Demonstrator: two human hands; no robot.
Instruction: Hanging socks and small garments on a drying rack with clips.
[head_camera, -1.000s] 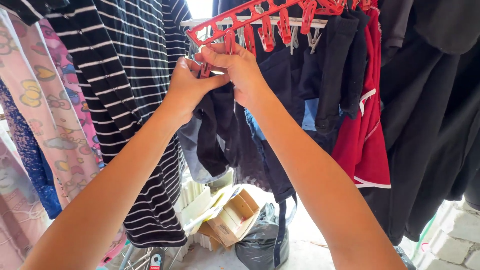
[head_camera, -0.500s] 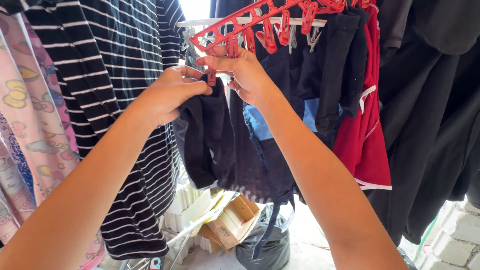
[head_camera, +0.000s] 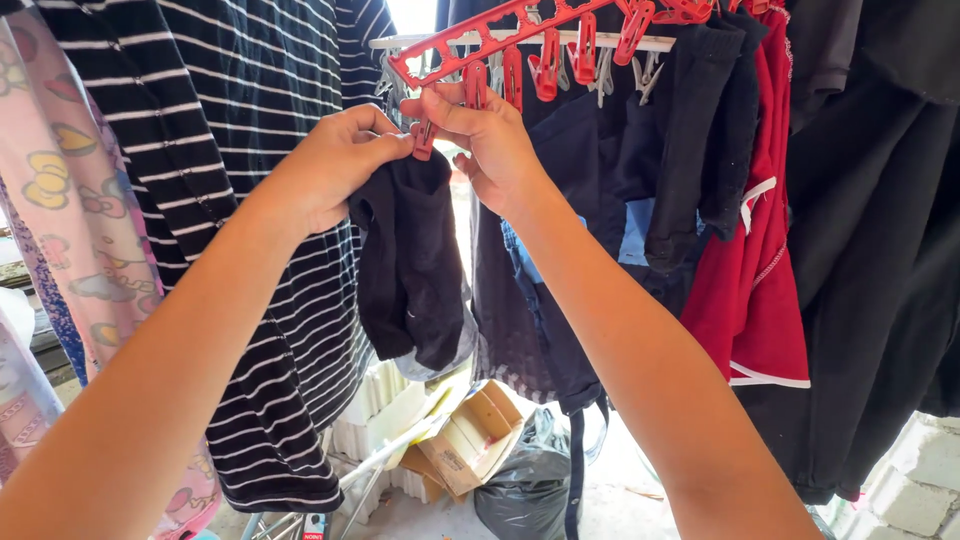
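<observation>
left hand (head_camera: 335, 165) fingers pinch the dark sock (head_camera: 410, 260); right hand (head_camera: 490, 140) fingers squeeze a half-hidden red peg (head_camera: 424, 138).

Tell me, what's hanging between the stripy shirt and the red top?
In the head view, between the striped shirt and the red top hang a small dark garment on a red clip, pinched by both hands, and more dark clothes.
</observation>
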